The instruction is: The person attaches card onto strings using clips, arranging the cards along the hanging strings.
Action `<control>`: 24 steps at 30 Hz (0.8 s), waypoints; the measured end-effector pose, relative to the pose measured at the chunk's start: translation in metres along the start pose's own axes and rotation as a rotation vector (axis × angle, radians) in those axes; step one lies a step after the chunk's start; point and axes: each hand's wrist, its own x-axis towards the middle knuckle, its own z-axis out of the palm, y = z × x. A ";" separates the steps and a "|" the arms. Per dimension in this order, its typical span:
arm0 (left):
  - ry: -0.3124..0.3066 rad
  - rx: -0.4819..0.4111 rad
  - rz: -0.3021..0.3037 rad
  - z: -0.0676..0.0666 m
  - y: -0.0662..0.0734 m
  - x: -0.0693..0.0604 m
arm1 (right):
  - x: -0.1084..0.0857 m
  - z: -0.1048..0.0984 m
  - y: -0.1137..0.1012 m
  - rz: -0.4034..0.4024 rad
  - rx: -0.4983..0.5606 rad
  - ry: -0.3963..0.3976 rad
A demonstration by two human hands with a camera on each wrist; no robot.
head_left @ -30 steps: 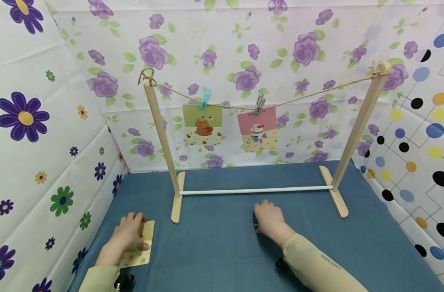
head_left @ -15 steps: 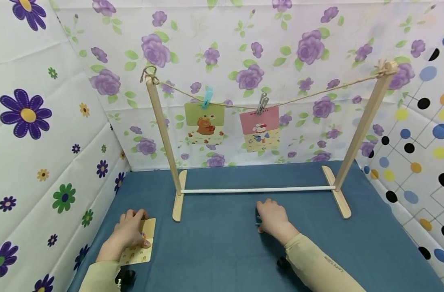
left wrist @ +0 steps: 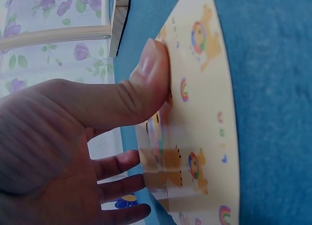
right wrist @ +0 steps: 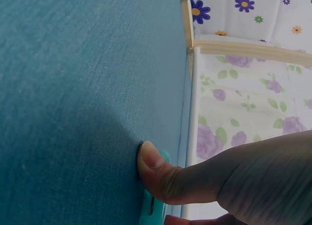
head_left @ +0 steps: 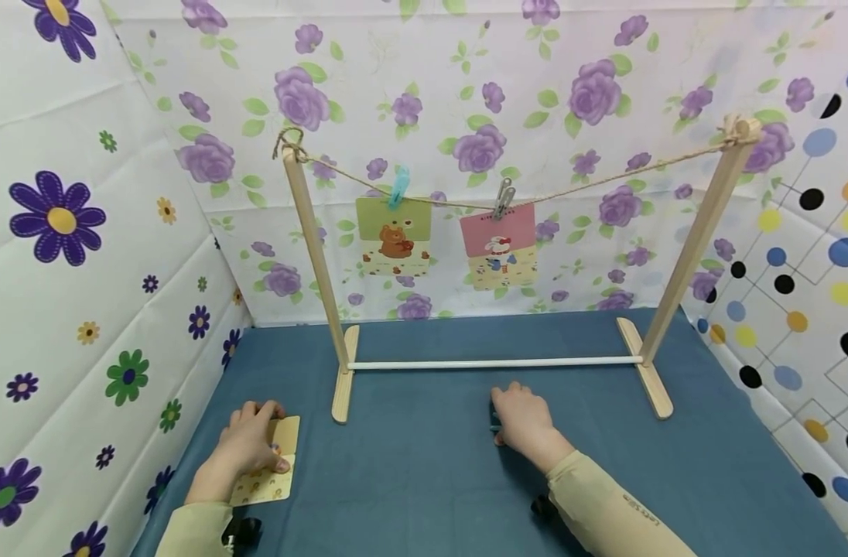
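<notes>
A yellow picture card point(head_left: 261, 486) with small rainbows and animals lies on the table at the left. My left hand point(head_left: 239, 451) holds it, the thumb on its printed face and the fingers at its far edge; the palm hides part of the picture. At the middle of the table my right hand point(head_left: 524, 418) pinches a teal clothespin point(right wrist: 153, 209), mostly covered by the hand in the head view. On the twine point(head_left: 584, 184) hang a green bear card point(head_left: 394, 246) under a light blue clothespin point(head_left: 399, 188) and a pink rabbit card point(head_left: 497, 246) under a silver clip point(head_left: 504, 199).
Two wooden posts point(head_left: 316, 255) on flat feet hold up the twine, joined low down by a white rod point(head_left: 494, 363). Patterned cloth walls point(head_left: 584, 46) enclose the blue table cloth point(head_left: 396, 480) at the back and both sides.
The whole view has shifted slightly to the right with the head. Both hands keep nearly the same place on the table, and the hanging cards stay put.
</notes>
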 end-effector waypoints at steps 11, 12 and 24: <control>-0.014 -0.016 -0.020 -0.001 0.001 0.004 | 0.000 -0.003 0.004 -0.009 0.011 0.009; -0.020 -0.015 -0.024 -0.001 0.001 0.003 | 0.000 -0.003 0.004 -0.012 0.014 0.005; -0.055 -0.018 -0.050 -0.003 -0.003 0.003 | 0.001 -0.005 0.013 -0.030 0.073 -0.049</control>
